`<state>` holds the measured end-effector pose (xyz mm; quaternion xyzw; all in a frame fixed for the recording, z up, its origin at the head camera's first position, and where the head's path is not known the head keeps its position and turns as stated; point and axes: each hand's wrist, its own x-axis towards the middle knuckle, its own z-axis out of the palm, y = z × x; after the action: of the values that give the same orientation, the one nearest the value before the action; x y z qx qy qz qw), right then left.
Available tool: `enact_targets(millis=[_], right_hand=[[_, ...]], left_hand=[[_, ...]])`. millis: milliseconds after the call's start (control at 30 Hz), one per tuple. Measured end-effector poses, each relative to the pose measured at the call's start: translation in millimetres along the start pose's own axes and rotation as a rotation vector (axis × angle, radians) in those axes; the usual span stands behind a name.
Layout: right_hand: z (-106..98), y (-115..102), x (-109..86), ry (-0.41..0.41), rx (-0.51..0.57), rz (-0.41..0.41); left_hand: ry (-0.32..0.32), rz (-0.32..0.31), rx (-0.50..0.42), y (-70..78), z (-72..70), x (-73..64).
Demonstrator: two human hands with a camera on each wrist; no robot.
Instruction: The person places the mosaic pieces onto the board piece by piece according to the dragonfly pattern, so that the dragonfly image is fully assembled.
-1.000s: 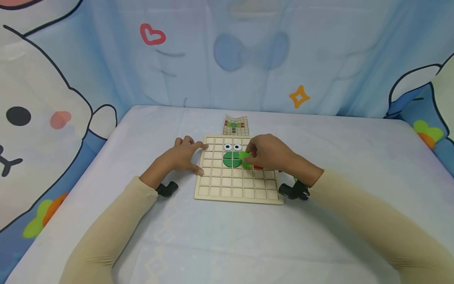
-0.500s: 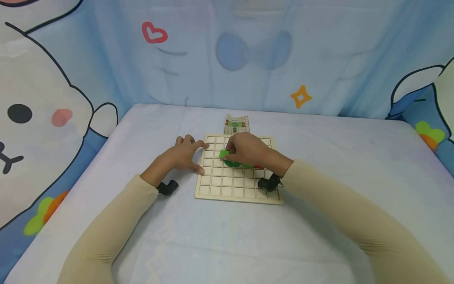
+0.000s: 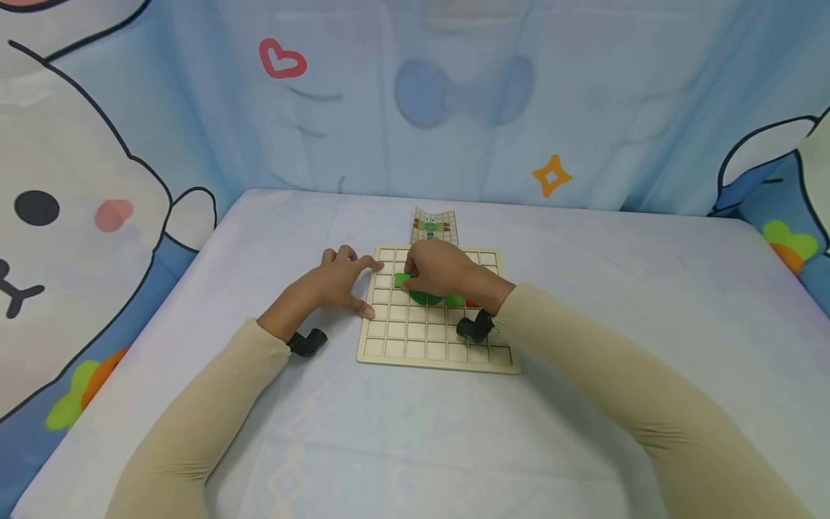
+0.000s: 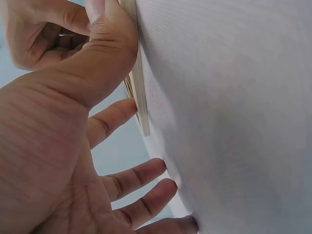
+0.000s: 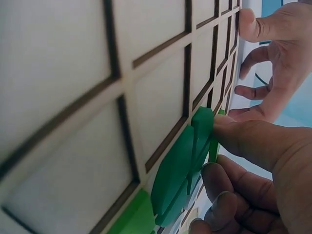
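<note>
A wooden grid board (image 3: 402, 349) lies flat on the table. My left hand (image 3: 327, 288) spreads along its left side, thumb and index finger touching the edge. Over the upper middle of the board, my right hand (image 3: 444, 270) pinches a light green tile (image 3: 402, 280) at a cell left of the dark green pieces (image 3: 426, 298). In the right wrist view those dark green pieces (image 5: 173, 168) form a rounded shape beside my thumb. Another light green piece (image 3: 456, 300) and a red piece (image 3: 472, 303) show under my right wrist. The eye pieces are hidden by the hand in the head view.
Behind the board stands a small folded pattern card (image 3: 434, 225) with a printed grid figure. A white cloth (image 3: 415, 440) covers the table. A blue cartoon curtain (image 3: 337, 94) hangs at the back.
My right hand has moved left across the board with the light green tile, from right of the dark green pieces to their left side. The left hand has stayed at the board's edge.
</note>
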<state>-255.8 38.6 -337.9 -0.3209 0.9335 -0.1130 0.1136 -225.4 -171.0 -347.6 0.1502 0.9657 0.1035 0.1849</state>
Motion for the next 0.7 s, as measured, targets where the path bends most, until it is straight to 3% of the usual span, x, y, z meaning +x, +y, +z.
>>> enact_targets(millis=[700], right_hand=[[2.2,-6.0,1.3,0.002,-0.002,0.056]], left_hand=[[-0.004,-0.014,-0.010,-0.2,0.0,0.2]])
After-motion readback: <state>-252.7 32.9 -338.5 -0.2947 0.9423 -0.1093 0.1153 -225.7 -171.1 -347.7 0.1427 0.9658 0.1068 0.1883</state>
